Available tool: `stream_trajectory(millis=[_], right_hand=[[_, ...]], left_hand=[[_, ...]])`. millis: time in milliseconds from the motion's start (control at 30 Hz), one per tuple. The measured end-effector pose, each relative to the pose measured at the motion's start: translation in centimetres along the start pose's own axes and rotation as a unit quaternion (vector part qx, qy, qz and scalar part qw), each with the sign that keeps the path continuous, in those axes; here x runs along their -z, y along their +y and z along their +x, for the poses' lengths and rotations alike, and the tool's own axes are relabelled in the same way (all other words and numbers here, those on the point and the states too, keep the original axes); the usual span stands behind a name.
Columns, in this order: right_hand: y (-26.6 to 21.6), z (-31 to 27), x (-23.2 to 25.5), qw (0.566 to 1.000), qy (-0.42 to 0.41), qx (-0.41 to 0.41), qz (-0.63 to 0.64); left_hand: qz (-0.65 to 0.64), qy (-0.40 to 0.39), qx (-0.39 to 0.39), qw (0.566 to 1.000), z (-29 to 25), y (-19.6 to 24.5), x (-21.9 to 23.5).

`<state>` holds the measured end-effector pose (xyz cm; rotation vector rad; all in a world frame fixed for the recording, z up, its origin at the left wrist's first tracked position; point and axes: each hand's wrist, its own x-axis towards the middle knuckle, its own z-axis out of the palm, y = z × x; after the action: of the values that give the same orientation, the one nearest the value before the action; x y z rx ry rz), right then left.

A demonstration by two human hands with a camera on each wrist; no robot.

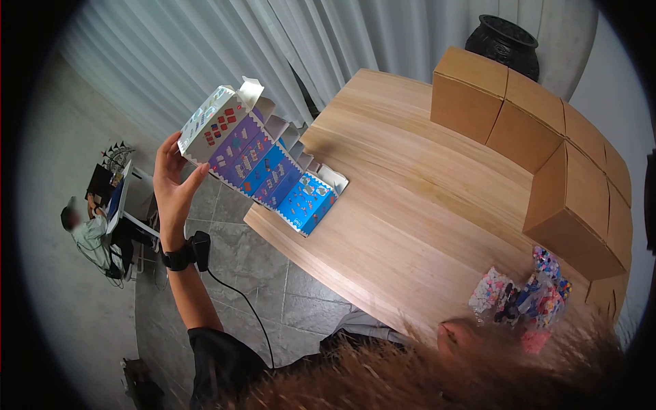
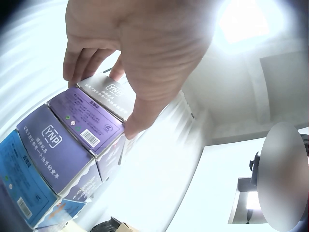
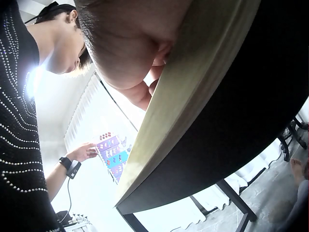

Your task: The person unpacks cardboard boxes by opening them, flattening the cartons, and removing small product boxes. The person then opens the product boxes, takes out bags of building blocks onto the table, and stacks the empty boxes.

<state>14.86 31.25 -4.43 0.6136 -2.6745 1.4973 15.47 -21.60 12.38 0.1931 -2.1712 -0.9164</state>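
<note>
A joined row of several small printed cartons (image 1: 253, 159), white, purple and blue, slants from the raised left hand (image 1: 173, 188) down to the table's far-left edge. The left hand pinches the white end carton between thumb and fingers; in the left wrist view this hand (image 2: 140, 48) is over the white carton (image 2: 108, 94). Flaps stand out along the row's back side. At the table's near edge is the right hand (image 3: 133, 43), its fingers loosely bent on the tabletop, with no thing visible in it. Hair hides most of that hand in the head view.
Brown cardboard boxes (image 1: 547, 137) line the table's (image 1: 383, 191) far right side. Clear bags of colourful small pieces (image 1: 540, 294) lie at the near right. A dark pot (image 1: 504, 44) stands behind the boxes. Another person (image 1: 96, 236) sits at a desk on the left.
</note>
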Motion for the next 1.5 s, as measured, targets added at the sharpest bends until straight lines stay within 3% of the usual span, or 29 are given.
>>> stream_trajectory(millis=[433,500,567,600,667,700,733,767,833,900,967,1033,1167,1267,1333,1500], right_hand=[[0.7,-0.1,-0.2,1.000,0.006,-0.011,0.020],[0.7,-0.3,-0.2,0.998,0.002,-0.038,0.049],[0.5,-0.3,0.0,0.996,0.006,-0.065,0.053],[0.7,-0.4,0.1,0.995,-0.006,-0.073,0.074],[1.7,-0.7,-0.3,0.996,0.007,-0.065,0.067],[1.9,-0.8,-0.3,0.997,-0.003,-0.042,0.070],[1.8,-0.6,0.0,0.997,0.012,-0.051,0.064],[1.6,-0.4,0.3,0.997,0.000,-0.045,0.066],[1.4,-0.5,0.3,0.997,0.000,-0.045,0.065],[1.9,-0.3,0.3,0.999,-0.001,0.000,0.053],[1.9,-0.4,0.5,0.998,-0.001,-0.014,0.061],[1.8,-0.4,0.8,0.997,0.002,-0.030,0.074],[2.1,-0.8,1.0,0.996,0.027,0.015,0.079],[2.3,-1.2,0.8,0.995,0.035,0.012,0.089],[2.3,-1.4,0.7,0.994,0.033,-0.002,0.100],[3.0,-1.8,0.4,0.992,0.041,0.024,0.119]], left_hand=[[-0.008,0.002,0.014,1.000,0.1,-0.1,0.0],[-0.008,0.002,-0.030,1.000,0.0,-1.2,0.4],[0.039,0.103,-0.019,0.994,-0.4,-1.0,0.6],[0.060,0.151,-0.070,0.984,-0.6,-1.9,1.8],[0.193,0.258,-0.159,0.933,-2.0,1.2,1.0],[0.186,0.288,-0.187,0.921,-3.0,1.9,0.9],[0.118,0.268,-0.190,0.937,-4.1,1.7,1.5],[0.153,0.267,-0.210,0.928,-5.1,4.2,-1.0],[0.160,0.150,-0.329,0.919,-5.4,4.5,-2.6],[0.048,0.042,-0.316,0.947,-5.6,7.3,-9.2],[0.086,-0.081,-0.228,0.966,-5.9,10.7,-15.2],[0.020,-0.204,-0.214,0.955,-5.6,13.8,-21.0],[-0.074,-0.320,-0.308,0.893,-5.6,18.5,-31.3],[-0.095,-0.330,-0.349,0.872,-6.3,21.9,-38.2],[-0.088,-0.261,-0.423,0.863,-6.6,23.9,-42.1],[-0.052,-0.203,-0.464,0.861,-7.5,26.3,-47.0]])
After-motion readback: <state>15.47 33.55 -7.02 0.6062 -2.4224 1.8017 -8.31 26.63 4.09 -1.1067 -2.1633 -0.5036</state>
